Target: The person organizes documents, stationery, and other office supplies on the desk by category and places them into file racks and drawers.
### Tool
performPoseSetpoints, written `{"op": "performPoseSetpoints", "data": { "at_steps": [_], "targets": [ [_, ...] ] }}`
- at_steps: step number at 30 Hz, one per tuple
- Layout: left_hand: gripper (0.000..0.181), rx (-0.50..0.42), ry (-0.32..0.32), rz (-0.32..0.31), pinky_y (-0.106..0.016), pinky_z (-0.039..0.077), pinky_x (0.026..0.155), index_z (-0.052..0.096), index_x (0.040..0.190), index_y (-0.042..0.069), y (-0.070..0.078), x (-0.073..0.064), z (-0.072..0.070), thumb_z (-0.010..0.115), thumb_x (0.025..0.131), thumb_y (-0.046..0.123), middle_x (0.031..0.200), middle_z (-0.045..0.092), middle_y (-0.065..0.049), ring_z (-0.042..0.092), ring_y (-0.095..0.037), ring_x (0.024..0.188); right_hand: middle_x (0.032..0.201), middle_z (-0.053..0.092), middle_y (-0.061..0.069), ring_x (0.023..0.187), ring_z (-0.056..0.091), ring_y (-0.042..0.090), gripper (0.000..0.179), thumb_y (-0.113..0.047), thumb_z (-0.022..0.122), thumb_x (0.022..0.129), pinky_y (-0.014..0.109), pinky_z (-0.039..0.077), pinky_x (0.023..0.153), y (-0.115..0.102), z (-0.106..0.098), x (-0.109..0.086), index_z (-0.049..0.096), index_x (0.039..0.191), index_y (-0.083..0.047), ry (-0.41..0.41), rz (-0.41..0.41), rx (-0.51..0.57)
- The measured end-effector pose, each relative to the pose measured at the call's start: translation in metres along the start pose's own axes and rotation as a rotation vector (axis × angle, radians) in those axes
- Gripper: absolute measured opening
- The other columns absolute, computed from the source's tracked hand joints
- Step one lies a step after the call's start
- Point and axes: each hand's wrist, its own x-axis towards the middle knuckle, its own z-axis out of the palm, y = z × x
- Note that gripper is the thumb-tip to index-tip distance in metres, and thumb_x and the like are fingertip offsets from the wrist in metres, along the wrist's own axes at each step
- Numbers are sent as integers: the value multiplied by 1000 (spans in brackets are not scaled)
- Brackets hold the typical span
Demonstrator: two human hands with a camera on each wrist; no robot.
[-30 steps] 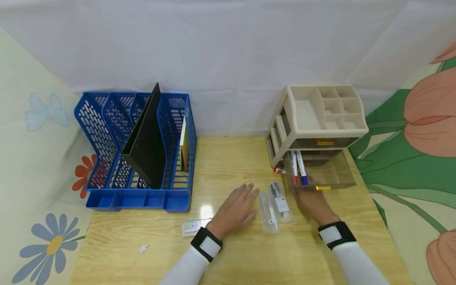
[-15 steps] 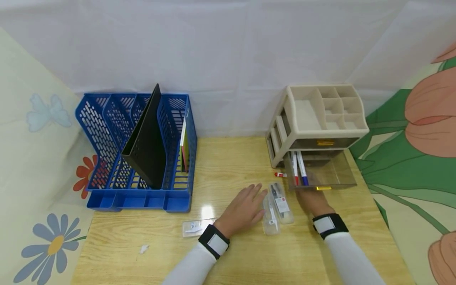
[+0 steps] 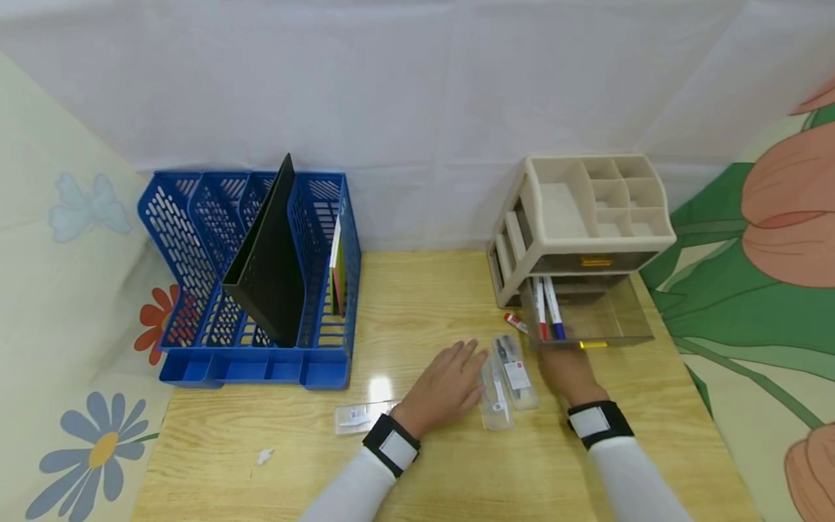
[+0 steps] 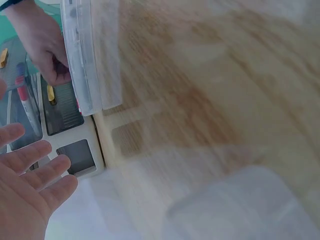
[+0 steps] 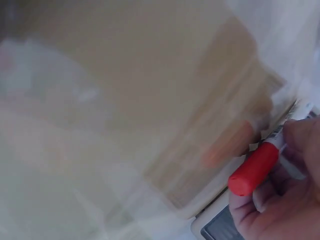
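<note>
Low beneath the pulled-out drawer [image 3: 613, 312], my right hand [image 3: 570, 377] pinches a marker with a red cap [image 5: 255, 170] between thumb and fingers. In the head view the marker's red end [image 3: 515, 322] pokes out left of the drawer, whose front hides my fingertips. Two more markers, one red-ended [image 3: 540, 308] and one blue-ended [image 3: 554, 308], lie inside this smoky drawer. My left hand [image 3: 443, 388] lies low over the table with fingers spread and relaxed, holding nothing. Its fingertips overlap a clear plastic case [image 3: 497, 402]; a second labelled case [image 3: 517, 373] lies just right of that.
A beige drawer unit [image 3: 538, 250] with top compartments stands at the back right. On the left, a blue file rack [image 3: 254, 348] holds a black folder [image 3: 274, 275] and thin books [image 3: 337, 272]. Another clear case [image 3: 355, 418] and a white scrap [image 3: 264, 456] lie on the table [image 3: 424, 297].
My left hand has shifted right to the nearer clear case. The right wrist has moved left, and the marker's red end has tilted and slid slightly right.
</note>
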Motion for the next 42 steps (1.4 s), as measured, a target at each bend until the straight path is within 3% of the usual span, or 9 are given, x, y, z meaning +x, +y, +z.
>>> {"op": "performPoseSetpoints", "data": {
  "at_steps": [2, 4, 11, 14, 18, 25, 30, 37, 42],
  "targets": [
    [57, -8, 0, -8, -48, 40, 109, 41, 145, 3, -1, 0, -1, 52, 97, 33, 146, 45, -24, 44, -38, 131, 64, 55, 24, 52, 51, 40, 10, 5, 60, 79, 52, 45, 39, -4, -1, -2, 62, 88, 5, 25, -9, 5],
    [58, -10, -2, -18, -49, 39, 110, 41, 145, 3, -2, -1, -2, 53, 97, 33, 147, 44, -23, 44, -38, 132, 66, 57, 25, 50, 52, 39, 9, 7, 57, 80, 54, 45, 39, -7, -3, -4, 61, 87, 5, 6, 22, 45],
    [59, 4, -5, -48, -47, 37, 111, 39, 146, 5, -9, -5, -8, 51, 97, 35, 148, 43, -21, 42, -36, 134, 78, 62, 33, 72, 61, 50, 18, 1, 52, 94, 64, 51, 61, -24, -17, -7, 60, 103, 14, -86, 227, 259],
    [59, 7, -11, -51, -48, 37, 112, 37, 147, 4, -13, -7, -10, 49, 98, 35, 149, 42, -22, 41, -37, 134, 88, 61, 38, 83, 60, 53, 24, 1, 55, 93, 65, 51, 71, -30, -27, -8, 56, 111, 17, -130, 290, 300],
    [60, 27, -24, -66, -47, 35, 113, 35, 149, 5, -17, -11, -15, 46, 99, 38, 150, 41, -21, 40, -37, 135, 94, 61, 34, 88, 59, 48, 20, 1, 58, 92, 61, 50, 75, -36, -42, -13, 57, 107, 14, -218, 352, 313],
    [59, 92, 8, -56, -45, 35, 113, 39, 146, 6, -23, -21, -25, 47, 98, 40, 148, 44, -20, 41, -36, 134, 83, 60, 17, 73, 58, 29, 15, -3, 65, 88, 48, 53, 61, -45, -65, -18, 63, 99, 7, -202, 308, 340],
    [61, 159, 10, -32, -46, 36, 113, 40, 146, 6, -28, -29, -28, 50, 96, 39, 147, 45, -20, 42, -36, 133, 85, 62, 9, 73, 58, 19, 14, -5, 66, 89, 40, 53, 60, -50, -82, -14, 66, 102, 0, -245, 268, 423],
    [61, 200, 30, 1, -50, 36, 112, 41, 145, 6, -36, -40, -34, 51, 95, 40, 150, 41, -22, 35, -41, 137, 92, 68, 8, 82, 64, 20, 18, -6, 65, 91, 38, 59, 64, -55, -114, 1, 67, 108, -2, -322, 274, 575],
    [62, 204, 87, 17, -52, 34, 113, 44, 143, 5, -40, -47, -38, 56, 92, 38, 151, 39, -24, 31, -44, 138, 92, 68, 6, 81, 63, 20, 22, -9, 64, 92, 37, 58, 61, -51, -135, 10, 67, 113, -2, -288, 274, 566]
  ]
}}
